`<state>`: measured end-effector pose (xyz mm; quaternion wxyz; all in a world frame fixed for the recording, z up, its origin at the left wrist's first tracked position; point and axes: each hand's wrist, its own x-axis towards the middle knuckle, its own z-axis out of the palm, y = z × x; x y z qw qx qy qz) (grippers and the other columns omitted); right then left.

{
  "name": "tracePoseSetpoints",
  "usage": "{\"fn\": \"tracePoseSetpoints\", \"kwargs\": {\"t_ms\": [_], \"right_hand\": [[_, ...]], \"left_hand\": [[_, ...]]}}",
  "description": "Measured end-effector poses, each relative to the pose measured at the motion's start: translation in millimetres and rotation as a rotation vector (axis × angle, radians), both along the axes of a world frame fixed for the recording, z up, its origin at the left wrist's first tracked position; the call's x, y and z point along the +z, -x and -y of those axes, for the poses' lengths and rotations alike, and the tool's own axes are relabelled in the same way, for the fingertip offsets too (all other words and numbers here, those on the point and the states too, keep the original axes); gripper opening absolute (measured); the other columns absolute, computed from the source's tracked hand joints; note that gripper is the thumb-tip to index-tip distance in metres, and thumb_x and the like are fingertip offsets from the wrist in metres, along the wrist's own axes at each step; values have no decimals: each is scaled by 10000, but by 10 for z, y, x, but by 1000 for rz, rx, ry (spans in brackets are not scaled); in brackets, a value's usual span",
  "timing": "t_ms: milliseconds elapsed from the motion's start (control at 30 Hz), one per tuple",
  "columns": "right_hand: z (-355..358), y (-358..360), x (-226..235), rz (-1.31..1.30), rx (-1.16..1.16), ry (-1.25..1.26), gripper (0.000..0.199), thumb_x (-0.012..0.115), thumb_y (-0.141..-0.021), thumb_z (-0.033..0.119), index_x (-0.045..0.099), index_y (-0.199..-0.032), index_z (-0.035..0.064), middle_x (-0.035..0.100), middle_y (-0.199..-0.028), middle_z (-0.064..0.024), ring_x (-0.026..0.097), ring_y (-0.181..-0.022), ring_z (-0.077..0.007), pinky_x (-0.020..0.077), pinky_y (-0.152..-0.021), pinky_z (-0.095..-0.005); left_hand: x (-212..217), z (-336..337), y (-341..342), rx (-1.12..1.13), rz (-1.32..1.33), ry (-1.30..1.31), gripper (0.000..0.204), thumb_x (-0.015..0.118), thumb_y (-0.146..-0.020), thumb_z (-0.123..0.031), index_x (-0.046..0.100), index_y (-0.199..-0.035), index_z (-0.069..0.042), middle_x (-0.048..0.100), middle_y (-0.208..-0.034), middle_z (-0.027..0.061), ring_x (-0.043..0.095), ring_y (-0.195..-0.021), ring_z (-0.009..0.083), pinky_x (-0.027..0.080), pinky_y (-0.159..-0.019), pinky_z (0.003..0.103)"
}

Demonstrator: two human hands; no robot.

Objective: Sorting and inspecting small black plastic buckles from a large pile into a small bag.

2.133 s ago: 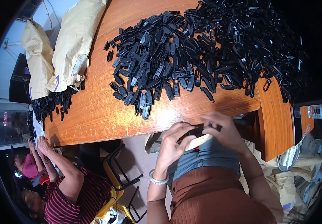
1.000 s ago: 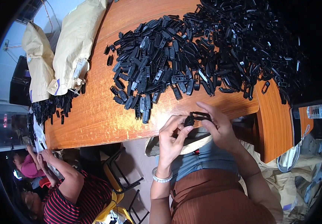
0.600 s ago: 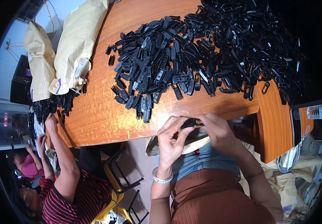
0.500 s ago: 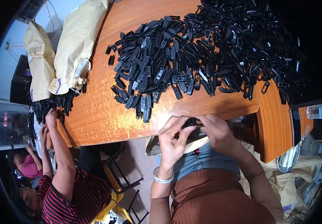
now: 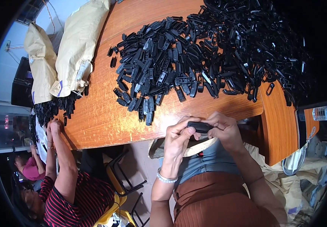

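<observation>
A small black oblong plastic part (image 5: 199,127) is held between my two hands, just off the front edge of the table. My left hand (image 5: 177,137) pinches its left end between thumb and fingers. At the other end, my right hand (image 5: 224,130) grips it with thumb and fingertips. Beyond my hands, a pile of similar black plastic parts (image 5: 156,64) lies on the wooden table (image 5: 103,121). Looped black plastic parts (image 5: 254,49) make up a larger heap on the right.
An open sack (image 5: 156,148) hangs below the table edge at my lap. To the left, a co-worker in a striped shirt (image 5: 76,200) handles black parts beside two paper sacks (image 5: 78,45). A yellow chair (image 5: 120,193) stands between us. Crumpled sacks (image 5: 303,178) lie at the right.
My hands have turned the black part so its long side now shows, and my right fingers have shifted to its right end. The co-worker's hands have moved lower and closer together.
</observation>
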<state>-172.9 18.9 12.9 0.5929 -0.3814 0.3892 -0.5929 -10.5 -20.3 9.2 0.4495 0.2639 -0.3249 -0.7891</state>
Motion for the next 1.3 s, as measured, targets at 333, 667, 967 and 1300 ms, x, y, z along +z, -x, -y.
{"fn": "tracePoseSetpoints", "kwargs": {"t_ms": [333,667,967,1300], "right_hand": [[471,159,45,-448,5,134,149,512,-836,-53,654,-863,-17,547,-749,-47,512,-589,-75,414,-544,-204],[1047,260,-62,-1663,-166,425,269,580,-701,-17,618,-962,32,495,-1174,-121,440,-1078,-278,366,-855,-370],[848,318,19,-1400,-261,601,91,586,-770,15,595,-861,22,527,-1136,-118,454,-1091,-307,337,-923,-398],[332,86,160,-501,-58,128,261,400,-947,52,495,-1180,-18,561,-802,-44,442,-622,-39,374,-578,-175]], "left_hand": [[33,433,86,-3,-28,3,230,529,-918,-162,608,-957,50,639,-851,131,571,-601,133,493,-570,238],[137,1049,274,220,1391,1087,326,590,-706,34,567,-1030,4,523,-914,220,598,-689,372,489,-583,431],[63,779,123,362,1130,933,216,612,-809,-31,526,-994,38,527,-919,149,579,-659,223,474,-578,324],[88,135,20,118,591,419,251,617,-803,38,591,-1048,87,554,-811,57,488,-550,56,389,-522,192]]}}
